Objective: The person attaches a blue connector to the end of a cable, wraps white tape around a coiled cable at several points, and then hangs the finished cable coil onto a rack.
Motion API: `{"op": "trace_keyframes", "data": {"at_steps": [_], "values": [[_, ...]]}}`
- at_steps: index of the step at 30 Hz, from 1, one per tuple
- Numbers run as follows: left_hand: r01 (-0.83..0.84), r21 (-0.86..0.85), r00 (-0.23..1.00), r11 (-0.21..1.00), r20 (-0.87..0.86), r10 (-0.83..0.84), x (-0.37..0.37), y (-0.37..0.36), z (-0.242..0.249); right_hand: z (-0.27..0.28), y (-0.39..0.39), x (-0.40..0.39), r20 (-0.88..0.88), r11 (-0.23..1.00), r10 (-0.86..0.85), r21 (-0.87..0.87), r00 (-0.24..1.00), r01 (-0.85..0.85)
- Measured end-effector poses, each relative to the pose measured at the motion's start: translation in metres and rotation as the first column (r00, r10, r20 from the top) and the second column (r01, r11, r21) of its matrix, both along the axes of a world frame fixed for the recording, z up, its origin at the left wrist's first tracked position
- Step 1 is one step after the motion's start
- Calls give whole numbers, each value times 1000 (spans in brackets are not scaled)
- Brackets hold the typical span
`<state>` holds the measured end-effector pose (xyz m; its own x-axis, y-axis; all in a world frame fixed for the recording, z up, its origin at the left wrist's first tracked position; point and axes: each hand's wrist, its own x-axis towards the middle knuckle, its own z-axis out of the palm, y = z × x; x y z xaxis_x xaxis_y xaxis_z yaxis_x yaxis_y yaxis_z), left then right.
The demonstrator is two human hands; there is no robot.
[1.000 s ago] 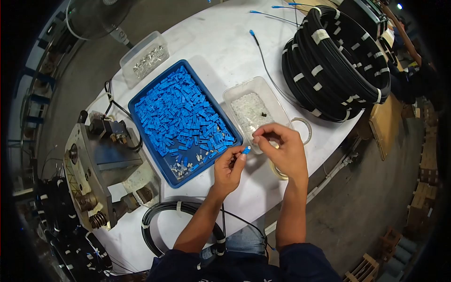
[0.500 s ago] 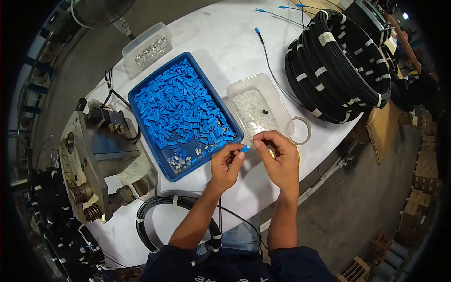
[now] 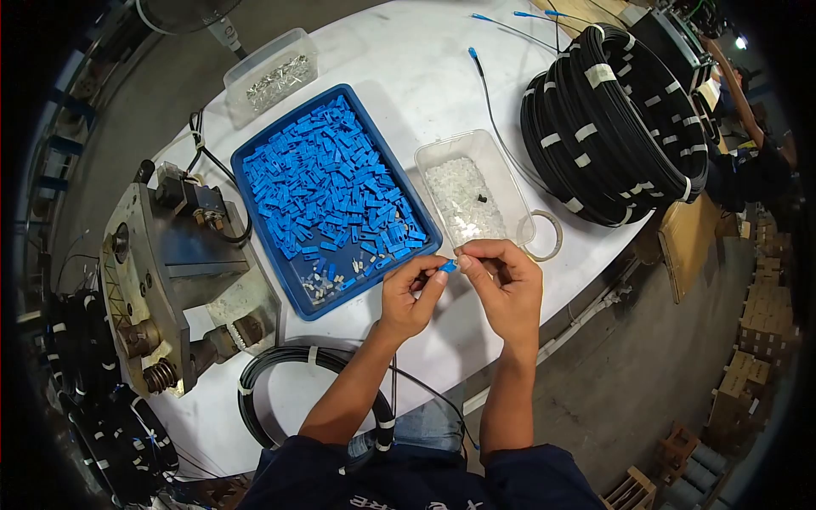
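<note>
My left hand (image 3: 409, 299) is closed, pinching a small blue cable connector (image 3: 447, 266) between thumb and fingertips. My right hand (image 3: 503, 285) is closed as well, with its thumb and forefinger meeting at the connector's right end; whatever small piece they grip there is too tiny to make out. Just beyond my hands sits a clear plastic box (image 3: 517, 204) of small translucent pieces, a dark bit lying among them. On the left is a blue tray (image 3: 308, 306) heaped with blue connector housings (image 3: 331, 183), with a few pale pieces in its near corner.
A metal bench press (image 3: 183, 289) stands left. Near my lap lies a black cable coil (image 3: 248, 399); a large stack of coils (image 3: 565, 140) is at the right. Beside the clear box is a tape roll (image 3: 552, 236). Another clear box (image 3: 242, 106) holds metal pieces. A co-worker's arm (image 3: 738, 93) shows far right.
My right fingertips have come in to meet the connector's end; before, there was a small gap. The connector has tilted slightly in my left hand. The view has shifted a little.
</note>
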<state>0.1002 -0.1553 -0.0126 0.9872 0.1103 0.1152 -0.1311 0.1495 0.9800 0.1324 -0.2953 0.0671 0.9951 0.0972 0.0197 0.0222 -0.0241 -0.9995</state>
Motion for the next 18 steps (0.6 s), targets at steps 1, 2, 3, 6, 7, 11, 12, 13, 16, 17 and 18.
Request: {"op": "trace_keyframes", "data": {"at_steps": [1,2,3,6,7,11,12,13,16,17,18], "values": [[-9,12,1000,1000,10,9,0,0,-1,-2,2,-1,-6,993,-22,118,1000,22],[-17,26,1000,1000,20,17,0,0,-1,-3,2,-2,-6,993,-21,117,1000,22],[-18,26,1000,1000,19,17,0,0,0,-5,2,-2,27,992,-16,127,1000,12],[-29,9,999,1000,22,28,0,0,4,-11,5,-4,79,983,-26,185,997,12],[-23,10,999,1000,28,23,0,0,3,-12,7,-5,96,972,-41,233,995,18],[-2,15,1000,1000,20,2,0,1,1,-3,11,-8,-76,962,-140,227,987,154],[-3,15,1000,1000,20,2,0,1,1,-8,9,-9,-60,969,-103,221,993,114],[-11,15,999,1000,36,11,0,0,0,-11,8,-9,-44,974,-65,215,997,73],[-23,41,998,999,58,20,1,1,4,-12,12,-12,-99,946,-90,304,991,116],[-23,67,998,997,65,18,1,2,5,-12,12,-12,-99,946,-90,303,991,117],[-22,67,998,997,65,18,1,2,5,-11,12,-13,-124,941,-91,316,988,126]]}}
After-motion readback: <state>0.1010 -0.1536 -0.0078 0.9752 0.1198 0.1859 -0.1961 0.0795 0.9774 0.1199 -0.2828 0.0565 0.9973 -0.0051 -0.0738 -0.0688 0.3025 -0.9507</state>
